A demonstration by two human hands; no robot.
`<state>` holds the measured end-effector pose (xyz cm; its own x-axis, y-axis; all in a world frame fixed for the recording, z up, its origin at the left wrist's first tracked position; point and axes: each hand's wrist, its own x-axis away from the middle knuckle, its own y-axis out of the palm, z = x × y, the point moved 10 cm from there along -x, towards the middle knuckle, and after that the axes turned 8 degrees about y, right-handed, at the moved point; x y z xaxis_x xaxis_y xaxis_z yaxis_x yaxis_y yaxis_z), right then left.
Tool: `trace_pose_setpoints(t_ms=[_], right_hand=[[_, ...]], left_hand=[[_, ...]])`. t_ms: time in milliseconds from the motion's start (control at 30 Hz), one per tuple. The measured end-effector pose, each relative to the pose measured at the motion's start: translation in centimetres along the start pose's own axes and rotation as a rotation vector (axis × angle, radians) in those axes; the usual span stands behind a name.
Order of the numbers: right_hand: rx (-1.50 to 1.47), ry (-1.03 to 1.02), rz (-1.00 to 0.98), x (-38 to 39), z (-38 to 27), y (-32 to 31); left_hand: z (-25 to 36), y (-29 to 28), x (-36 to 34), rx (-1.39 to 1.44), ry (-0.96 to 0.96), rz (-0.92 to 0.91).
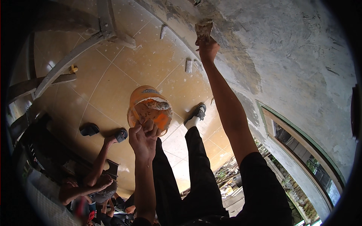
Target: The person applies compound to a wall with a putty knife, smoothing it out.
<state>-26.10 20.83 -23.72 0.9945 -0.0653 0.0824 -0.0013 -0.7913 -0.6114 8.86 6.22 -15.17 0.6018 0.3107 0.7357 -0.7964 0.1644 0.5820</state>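
Orange on the outside, the bucket (pixel 136 95) is hanging over the tan floor tiles (pixel 109 86), and our left hand (pixel 143 142) is gripping it at its near edge. Up by the grey wall (pixel 294 49), our right hand (pixel 208 49) is squeezing a messy scraper (pixel 204 28); we cannot tell if it is touching.

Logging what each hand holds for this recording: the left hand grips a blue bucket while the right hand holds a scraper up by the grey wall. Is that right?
Not quite: the bucket is orange, not blue, as the head view shows. The left hand does grip it, and the right hand holds a scraper up by the grey wall.
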Motion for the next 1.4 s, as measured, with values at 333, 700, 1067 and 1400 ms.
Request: trace_pose_setpoints(t_ms=[333, 700, 1067, 1400], right_hand=[[0.239, -0.245, 0.047, -3.3, -5.6, 5.6], [-0.732, 0.290, -0.501, 10.3, -17.2, -7.0], [-0.854, 0.409, -0.448, 24.9, -29.1, -23.2], [-0.811, 0.282, -0.288, 25.2, -33.4, -31.4]], left_hand=[[1.3, -0.3, 0.1, 0.005, -0.008, -0.002], [7.9, 7.1, 7.0, -0.076, 0.001, -0.146], [15.7, 20.6, 16.8, -0.257, -0.054, -0.470], [20.1, 29.0, 19.9, -0.602, -0.082, -0.556]])
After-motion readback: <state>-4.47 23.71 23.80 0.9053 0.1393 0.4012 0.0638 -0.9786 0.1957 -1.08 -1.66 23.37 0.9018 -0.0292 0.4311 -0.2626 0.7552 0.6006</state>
